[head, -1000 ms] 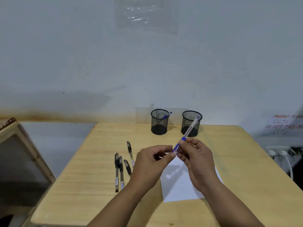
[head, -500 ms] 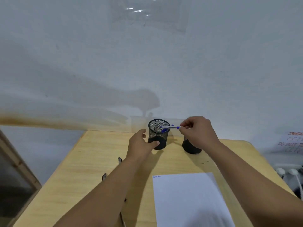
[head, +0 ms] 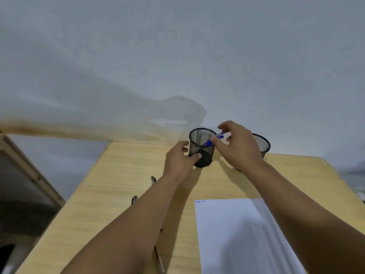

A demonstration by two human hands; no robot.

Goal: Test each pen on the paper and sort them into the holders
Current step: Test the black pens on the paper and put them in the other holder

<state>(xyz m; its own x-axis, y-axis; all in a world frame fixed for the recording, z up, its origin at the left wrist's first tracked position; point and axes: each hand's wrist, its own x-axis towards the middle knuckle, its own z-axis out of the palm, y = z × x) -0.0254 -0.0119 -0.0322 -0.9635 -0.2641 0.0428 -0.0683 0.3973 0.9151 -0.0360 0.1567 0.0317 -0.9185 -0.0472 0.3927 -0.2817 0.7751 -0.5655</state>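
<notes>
Two black mesh holders stand at the far side of the wooden table: the left holder (head: 201,147) and the right holder (head: 261,144), which is partly hidden behind my right hand. My right hand (head: 238,145) pinches a clear pen with blue ends (head: 216,139), and the pen's lower tip reaches over the left holder's rim. My left hand (head: 180,160) grips the left holder at its left side, thumb on the front wall. A white paper sheet (head: 237,234) with small blue scribbles at its top left corner lies near me.
Black pens lie on the table (head: 118,184) under my left forearm; only their tips (head: 153,179) show. A wooden frame (head: 29,175) stands off the table's left edge. A white wall rises just behind the holders.
My right hand has tilted the blue pen downward, its tip now dipping into the left holder's mouth. My left hand has closed round that holder's side. The view has moved closer.
</notes>
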